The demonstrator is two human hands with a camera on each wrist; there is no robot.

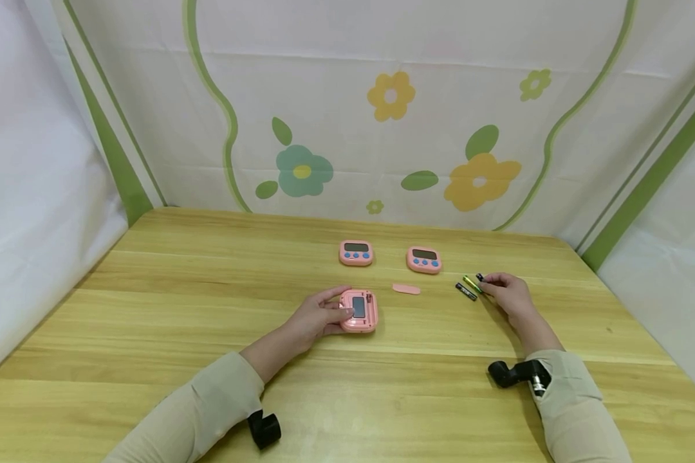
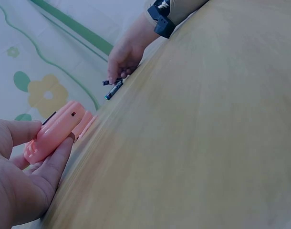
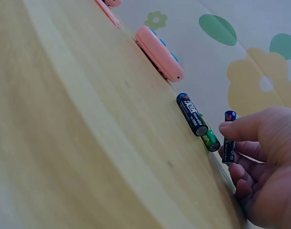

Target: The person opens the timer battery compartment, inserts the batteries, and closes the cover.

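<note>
My left hand (image 1: 315, 316) grips a pink digital timer (image 1: 369, 315) by its left side, thumb over the face near the grey screen; a narrow battery slot shows along its right side. At the right, my right hand (image 1: 511, 296) pinches a dark battery (image 3: 229, 138) between thumb and fingers. Beside those fingertips lie a second dark battery (image 3: 191, 113) and a green-yellow battery (image 3: 211, 140), side by side on the table. A flat pink battery cover (image 1: 406, 289) rests between the two hands.
Two more pink timers with blue buttons, one on the left (image 1: 356, 253) and one on the right (image 1: 424, 260), lie farther back on the wooden table (image 1: 382, 399). A flower-print cloth (image 1: 336, 83) hangs behind the table's far edge. Black wrist cameras sit on both sleeves.
</note>
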